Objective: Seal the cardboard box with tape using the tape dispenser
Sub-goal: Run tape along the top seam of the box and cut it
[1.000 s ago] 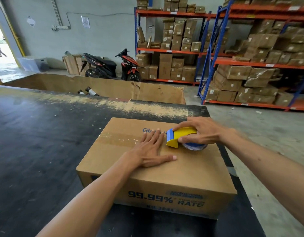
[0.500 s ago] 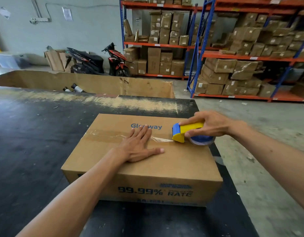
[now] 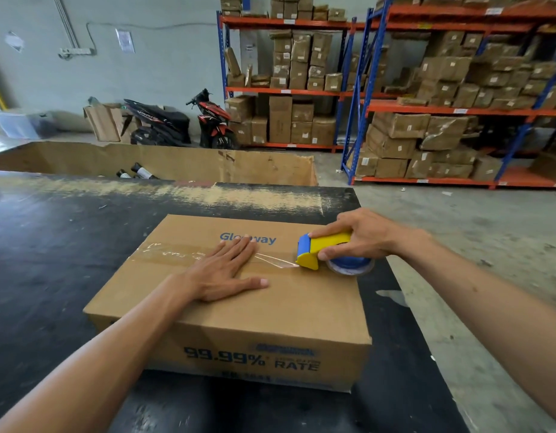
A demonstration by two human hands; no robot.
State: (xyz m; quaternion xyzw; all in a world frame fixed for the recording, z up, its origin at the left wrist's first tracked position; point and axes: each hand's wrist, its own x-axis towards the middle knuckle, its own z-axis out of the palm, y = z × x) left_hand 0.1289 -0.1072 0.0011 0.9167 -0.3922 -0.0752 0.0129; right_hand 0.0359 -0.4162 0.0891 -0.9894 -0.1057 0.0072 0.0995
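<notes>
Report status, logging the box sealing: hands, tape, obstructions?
Left hand flat on cardboard box. Right hand grips tape dispenser near right edge. Tape uncut. Nothing obstructing.

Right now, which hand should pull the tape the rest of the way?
Right hand: it grips the tape dispenser near the cardboard box right edge. Left hand lies flat, pinning laid tape.

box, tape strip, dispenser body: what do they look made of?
Cardboard box: brown corrugated cardboard, matte, printed blue lettering, folded edges. Tape: clear glossy plastic film; glare and wrinkles, the box shows through. Tape dispenser: likely moulded plastic, smooth yellow body, blue front.
</notes>
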